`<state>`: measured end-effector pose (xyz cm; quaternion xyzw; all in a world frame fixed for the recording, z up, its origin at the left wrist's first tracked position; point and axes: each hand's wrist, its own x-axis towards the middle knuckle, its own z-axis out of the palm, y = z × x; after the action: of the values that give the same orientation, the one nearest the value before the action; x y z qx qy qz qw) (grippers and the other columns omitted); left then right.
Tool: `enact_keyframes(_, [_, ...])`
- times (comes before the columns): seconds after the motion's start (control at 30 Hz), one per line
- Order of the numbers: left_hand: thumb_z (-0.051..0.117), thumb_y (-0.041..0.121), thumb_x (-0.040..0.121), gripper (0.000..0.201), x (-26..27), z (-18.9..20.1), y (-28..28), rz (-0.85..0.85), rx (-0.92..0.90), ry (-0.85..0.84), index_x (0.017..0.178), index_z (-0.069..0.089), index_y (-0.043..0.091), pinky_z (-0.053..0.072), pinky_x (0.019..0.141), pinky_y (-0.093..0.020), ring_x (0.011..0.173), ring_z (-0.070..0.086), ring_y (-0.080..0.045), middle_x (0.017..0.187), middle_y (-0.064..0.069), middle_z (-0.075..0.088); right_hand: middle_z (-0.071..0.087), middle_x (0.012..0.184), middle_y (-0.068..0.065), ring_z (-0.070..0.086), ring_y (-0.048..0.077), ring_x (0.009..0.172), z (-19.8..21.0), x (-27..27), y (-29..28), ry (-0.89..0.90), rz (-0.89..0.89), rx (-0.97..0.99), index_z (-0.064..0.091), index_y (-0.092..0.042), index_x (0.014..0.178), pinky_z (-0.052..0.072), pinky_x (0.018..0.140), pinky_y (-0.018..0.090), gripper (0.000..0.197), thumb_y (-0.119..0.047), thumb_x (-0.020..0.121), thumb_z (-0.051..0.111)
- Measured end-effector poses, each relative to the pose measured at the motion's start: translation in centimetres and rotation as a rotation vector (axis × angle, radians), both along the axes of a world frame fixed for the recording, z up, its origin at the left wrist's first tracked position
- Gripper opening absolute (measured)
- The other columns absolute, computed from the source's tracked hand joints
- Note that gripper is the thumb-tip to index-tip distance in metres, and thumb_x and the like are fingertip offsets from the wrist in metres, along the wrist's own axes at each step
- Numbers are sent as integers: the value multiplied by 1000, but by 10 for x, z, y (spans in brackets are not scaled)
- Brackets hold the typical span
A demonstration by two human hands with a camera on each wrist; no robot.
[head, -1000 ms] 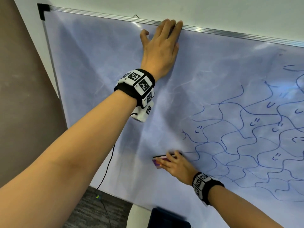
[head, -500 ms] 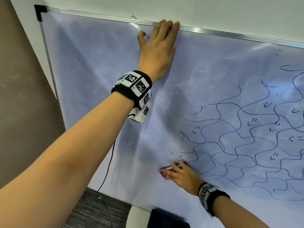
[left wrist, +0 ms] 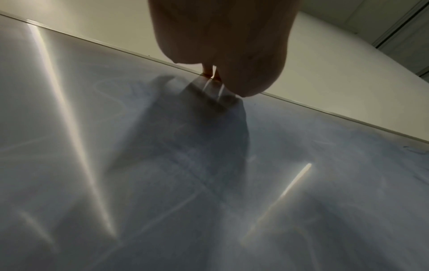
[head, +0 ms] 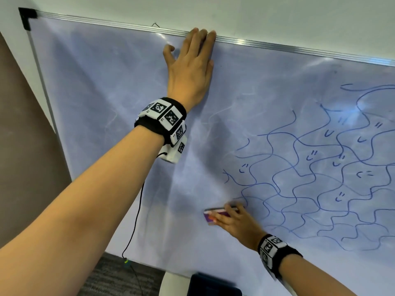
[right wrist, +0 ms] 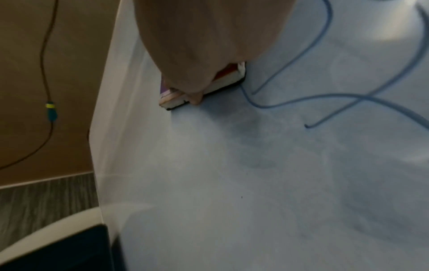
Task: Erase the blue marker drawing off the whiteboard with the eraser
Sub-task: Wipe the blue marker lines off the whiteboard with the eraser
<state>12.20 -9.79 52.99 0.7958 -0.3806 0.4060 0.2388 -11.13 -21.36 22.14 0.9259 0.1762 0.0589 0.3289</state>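
The whiteboard (head: pixel 106 92) fills the head view, with a blue marker drawing (head: pixel 310 178) of wavy crossing lines and small marks across its right half. My left hand (head: pixel 192 60) lies flat on the board, fingertips at the top frame; in the left wrist view the left hand (left wrist: pixel 223 36) shows from beneath. My right hand (head: pixel 226 214) grips the eraser (head: pixel 210 216), purple-backed with a dark felt face, and presses it on the board at the drawing's lower left edge. The right wrist view shows the eraser (right wrist: pixel 223 80) beside blue lines (right wrist: pixel 301 97).
An aluminium frame (head: pixel 299 49) with a black corner cap (head: pixel 26 17) rims the board. A black cable (head: pixel 136 210) hangs from my left wrist to the grey carpet (head: pixel 119 278). A brown wall (head: pixel 21 146) stands left. A dark object on something white (head: pixel 213 285) sits below.
My right hand slid the eraser down and right, then back up a little, along the drawing's lower left edge. Small marks there are gone. My left hand stayed put.
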Motion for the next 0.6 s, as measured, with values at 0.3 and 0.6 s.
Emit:
enact_keyframes(0.3, [33, 28, 96, 50, 1, -3, -6, -24, -75, 6, 145, 34, 22, 22, 99, -47, 141, 26, -14, 148, 2, 36, 43, 140, -7, 45, 33, 106, 43, 8, -23, -510, 43, 214, 47, -28, 132, 34, 83, 44, 53, -9, 84, 57])
enact_keyframes(0.6, [35, 27, 95, 47, -4, -1, -8, -47, -132, 22, 141, 40, 21, 25, 96, -48, 138, 31, -15, 143, 0, 42, 54, 138, -1, 46, 34, 100, 114, 33, -19, -1047, -136, 472, 55, -29, 126, 32, 78, 41, 53, -1, 82, 57])
